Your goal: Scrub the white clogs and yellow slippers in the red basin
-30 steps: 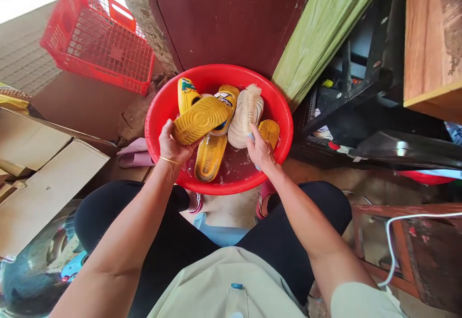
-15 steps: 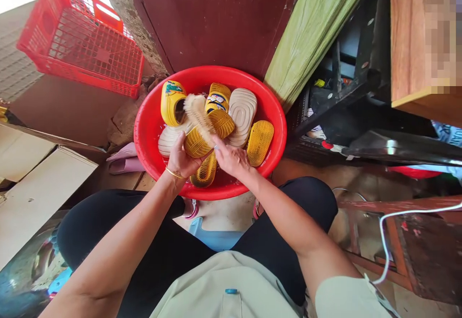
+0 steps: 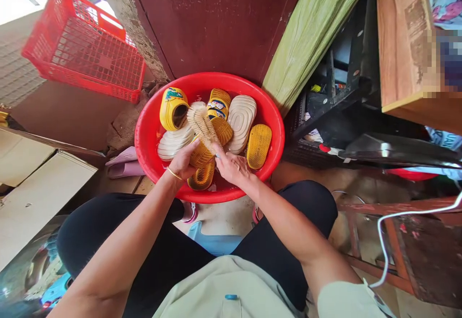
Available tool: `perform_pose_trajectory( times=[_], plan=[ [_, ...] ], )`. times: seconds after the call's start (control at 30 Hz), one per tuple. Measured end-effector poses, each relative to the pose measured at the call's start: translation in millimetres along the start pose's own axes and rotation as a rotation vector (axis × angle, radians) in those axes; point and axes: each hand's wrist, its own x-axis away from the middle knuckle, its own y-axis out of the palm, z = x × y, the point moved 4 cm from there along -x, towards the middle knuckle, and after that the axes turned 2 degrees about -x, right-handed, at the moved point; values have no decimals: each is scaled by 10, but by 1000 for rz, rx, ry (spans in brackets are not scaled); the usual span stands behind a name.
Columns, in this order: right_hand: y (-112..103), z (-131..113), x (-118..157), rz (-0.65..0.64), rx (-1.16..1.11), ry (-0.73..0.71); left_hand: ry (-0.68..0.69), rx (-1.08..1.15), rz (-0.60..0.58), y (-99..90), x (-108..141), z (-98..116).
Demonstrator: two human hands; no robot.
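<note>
Brush shifted slightly: your right hand [image 3: 233, 166] fingers clamp the bristle scrub brush [image 3: 202, 124], left hand [image 3: 183, 160] fingers grip the yellow ribbed-sole rubber sandal [image 3: 212, 141]; wet sole could slip into the round red plastic basin [image 3: 151, 130].

The floor [image 3: 231, 217] carries a red basin [image 3: 147, 135], set against the dark red wall. Just left of the basin lie pink slippers [image 3: 124, 161]. Flattened cardboard [image 3: 39, 188] lies along the floor's left side, with a red crate [image 3: 83, 53] beyond it.
</note>
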Motion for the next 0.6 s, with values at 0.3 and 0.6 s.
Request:
perform_pose_trajectory(
  times=[0.3, 0.6],
  plan=[
    [-111, 414, -100, 38, 1, 258, -8, 129, 71, 22, 93, 7],
    [5, -210, 214, -63, 108, -165, -79, 208, 117, -83, -120, -156]
  ],
)
